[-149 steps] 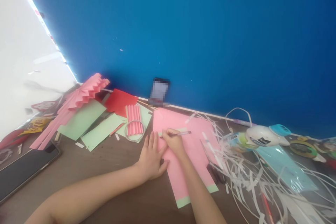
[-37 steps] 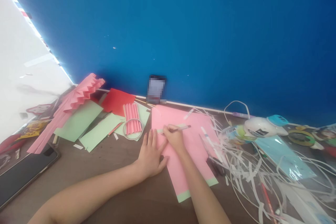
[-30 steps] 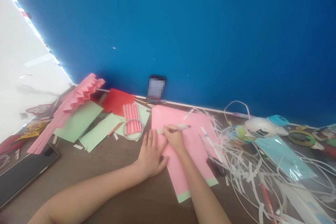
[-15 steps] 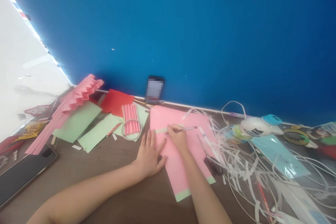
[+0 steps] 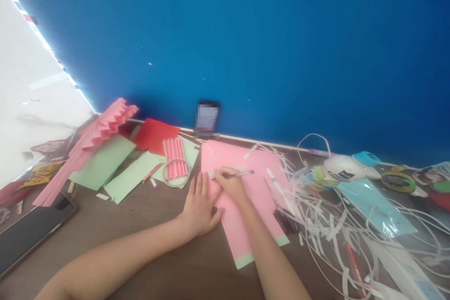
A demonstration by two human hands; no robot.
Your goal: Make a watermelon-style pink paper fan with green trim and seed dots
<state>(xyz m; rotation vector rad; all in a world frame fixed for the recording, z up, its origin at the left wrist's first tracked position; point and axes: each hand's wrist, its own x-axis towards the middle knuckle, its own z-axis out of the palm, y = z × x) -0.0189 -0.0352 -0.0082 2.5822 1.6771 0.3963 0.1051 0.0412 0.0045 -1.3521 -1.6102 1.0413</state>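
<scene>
A pink paper sheet (image 5: 255, 201) with a green lower edge lies on the brown table in front of me. My left hand (image 5: 200, 206) rests flat on the sheet's left edge, fingers stretched out. My right hand (image 5: 230, 185) is closed round a pen (image 5: 242, 174) whose tip touches the paper beside a thin pale strip (image 5: 225, 172). The two hands touch.
Folded pink fans (image 5: 101, 129), green sheets (image 5: 101, 161), a red sheet (image 5: 156, 135) and a pleated pink piece with a ring (image 5: 176, 159) lie left. A phone (image 5: 31, 229) sits near left. White paper strips (image 5: 326, 225), a white dispenser (image 5: 346, 167) and tape rolls (image 5: 397, 180) crowd the right.
My right hand slid the pen slightly right along the strip, then back left. The left hand has stayed flat on the paper. The view has shifted a little.
</scene>
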